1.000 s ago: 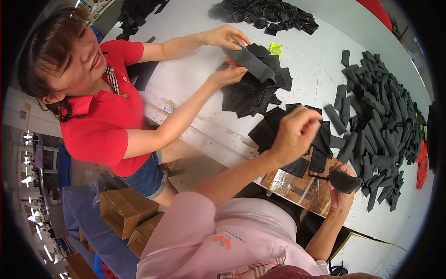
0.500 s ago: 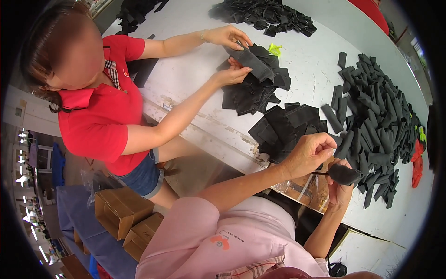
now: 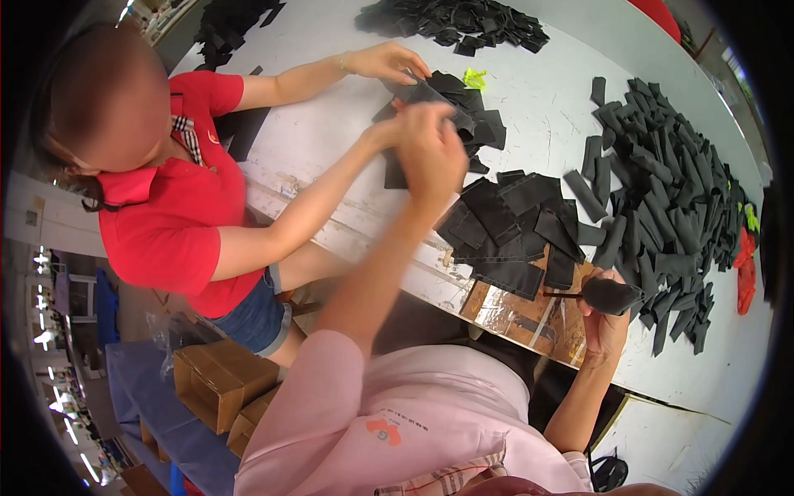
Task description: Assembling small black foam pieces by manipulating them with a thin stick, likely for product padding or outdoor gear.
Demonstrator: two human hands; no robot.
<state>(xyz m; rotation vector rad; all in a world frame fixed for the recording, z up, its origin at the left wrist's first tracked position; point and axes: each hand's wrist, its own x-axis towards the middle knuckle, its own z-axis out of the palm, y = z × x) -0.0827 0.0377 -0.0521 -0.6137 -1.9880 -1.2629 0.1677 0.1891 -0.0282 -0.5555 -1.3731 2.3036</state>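
Observation:
My left hand (image 3: 434,153) is raised and blurred over the table, beside the hand (image 3: 387,131) of a co-worker in a red shirt; whether it holds anything is unclear. Just beyond it lies a small pile of black fabric pieces (image 3: 475,116). My right hand (image 3: 605,324) sits at the table's near edge, closed on a dark rolled fabric piece (image 3: 610,293) with a thin stick poking out to the left. A stack of flat black pieces (image 3: 513,223) lies between my two hands.
A big heap of dark grey folded pieces (image 3: 662,190) covers the right of the white table (image 3: 331,132). More black pieces (image 3: 455,21) lie at the far side. A shiny brown board (image 3: 513,310) lies at the near edge. Cardboard boxes (image 3: 219,380) stand on the floor.
My left hand has swung from the flat black stack up and to the left, toward the co-worker's hands. My right hand keeps the rolled piece in about the same place.

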